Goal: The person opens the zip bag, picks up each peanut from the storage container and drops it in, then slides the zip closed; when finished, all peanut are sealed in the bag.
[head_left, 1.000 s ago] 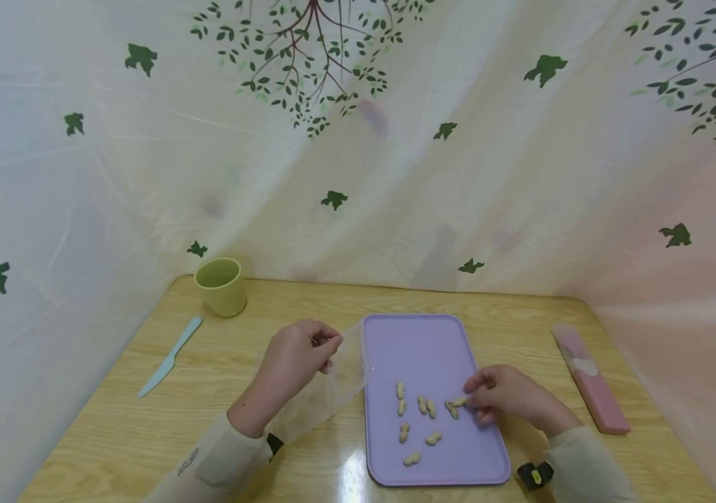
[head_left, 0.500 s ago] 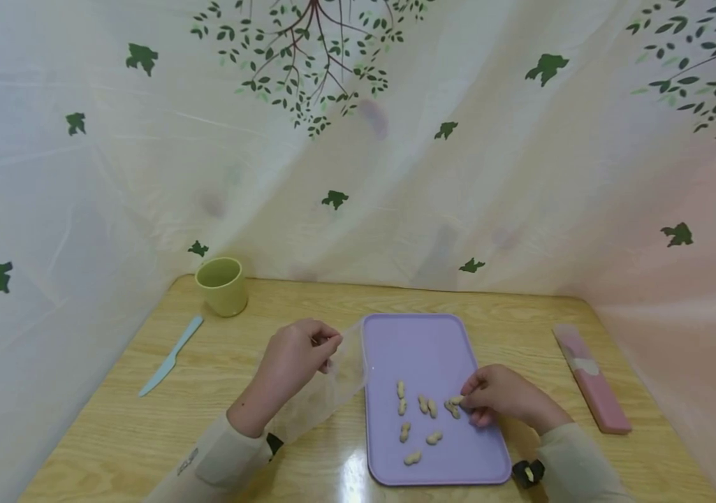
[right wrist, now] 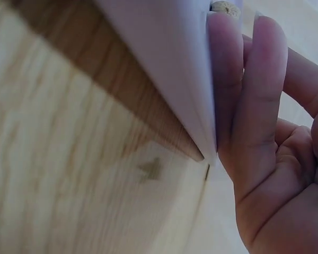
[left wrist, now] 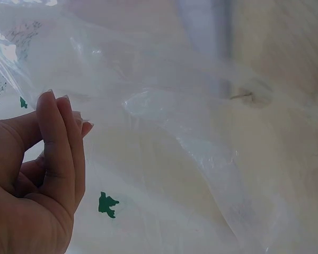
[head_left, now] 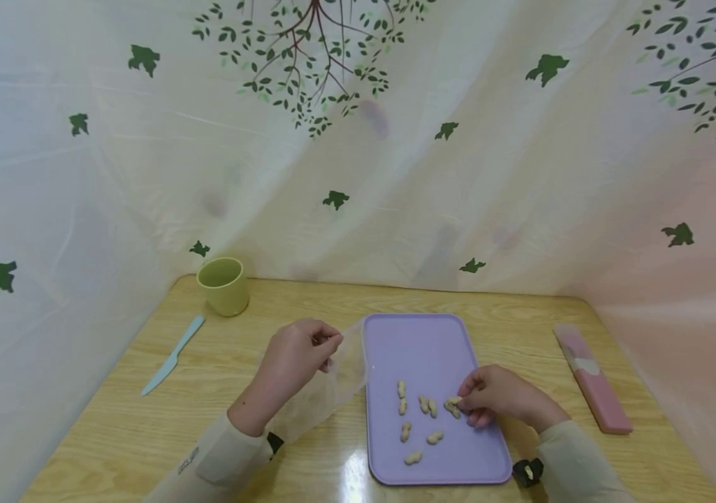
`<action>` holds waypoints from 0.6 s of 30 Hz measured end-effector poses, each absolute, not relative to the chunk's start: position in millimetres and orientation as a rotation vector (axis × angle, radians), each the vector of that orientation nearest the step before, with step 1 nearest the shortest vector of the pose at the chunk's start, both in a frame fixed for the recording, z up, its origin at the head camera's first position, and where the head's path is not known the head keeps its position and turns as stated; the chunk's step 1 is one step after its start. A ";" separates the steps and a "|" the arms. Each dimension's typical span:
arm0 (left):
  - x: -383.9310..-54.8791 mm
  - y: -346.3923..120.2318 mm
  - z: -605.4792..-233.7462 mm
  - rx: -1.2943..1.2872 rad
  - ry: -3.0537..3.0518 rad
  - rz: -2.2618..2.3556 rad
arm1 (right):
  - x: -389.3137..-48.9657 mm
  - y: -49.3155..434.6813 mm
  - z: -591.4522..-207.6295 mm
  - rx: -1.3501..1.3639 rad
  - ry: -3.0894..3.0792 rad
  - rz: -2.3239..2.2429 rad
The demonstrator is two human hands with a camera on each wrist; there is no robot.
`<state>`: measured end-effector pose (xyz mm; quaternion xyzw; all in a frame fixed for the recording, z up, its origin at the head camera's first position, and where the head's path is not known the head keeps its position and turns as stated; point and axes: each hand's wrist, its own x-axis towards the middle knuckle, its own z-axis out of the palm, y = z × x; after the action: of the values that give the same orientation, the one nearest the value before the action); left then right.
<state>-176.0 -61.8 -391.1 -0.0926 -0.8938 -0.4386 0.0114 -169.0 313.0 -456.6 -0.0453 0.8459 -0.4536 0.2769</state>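
Observation:
My left hand [head_left: 303, 354] pinches a clear plastic bag [head_left: 335, 391] left of the tray; in the left wrist view the thin bag [left wrist: 164, 114] spreads out beyond the fingertips. Several unshelled peanuts [head_left: 435, 437] lie spread over the near half of the lilac tray [head_left: 414, 342]. At the tray's right side my right hand [head_left: 502, 397] pinches a peanut [head_left: 454, 400] between thumb and fingertips, right against another peanut [head_left: 455, 411]. The right wrist view shows the fingers low at the tray's edge, a peanut's end [right wrist: 226, 8] just past them.
A green cup [head_left: 224, 288] stands at the table's back left, with a pale blue knife [head_left: 173, 356] lying in front of it. To the right lies a long pink case [head_left: 593, 381]. A printed curtain [head_left: 257, 181] surrounds the wooden table [head_left: 112, 419].
My right hand has shifted slightly left over the tray, bringing its peanut up close to the neighbouring one. The left hand and the bag have stayed in place.

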 end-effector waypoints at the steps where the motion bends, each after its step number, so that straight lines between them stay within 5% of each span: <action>1: -175.9 -61.6 -391.0 -0.291 -2.788 -1.369 | -169.1 313.7 -456.9 -0.121 2.270 -1.218; 18: -177.6 -58.8 -393.0 -0.315 -2.788 -1.358 | -182.2 302.7 -412.5 -0.163 2.254 -1.376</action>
<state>-177.6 -58.8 -393.0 -0.1012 -0.8944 -0.4356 0.0124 -182.2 302.7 -412.5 -0.0598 0.8258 -0.5043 0.2453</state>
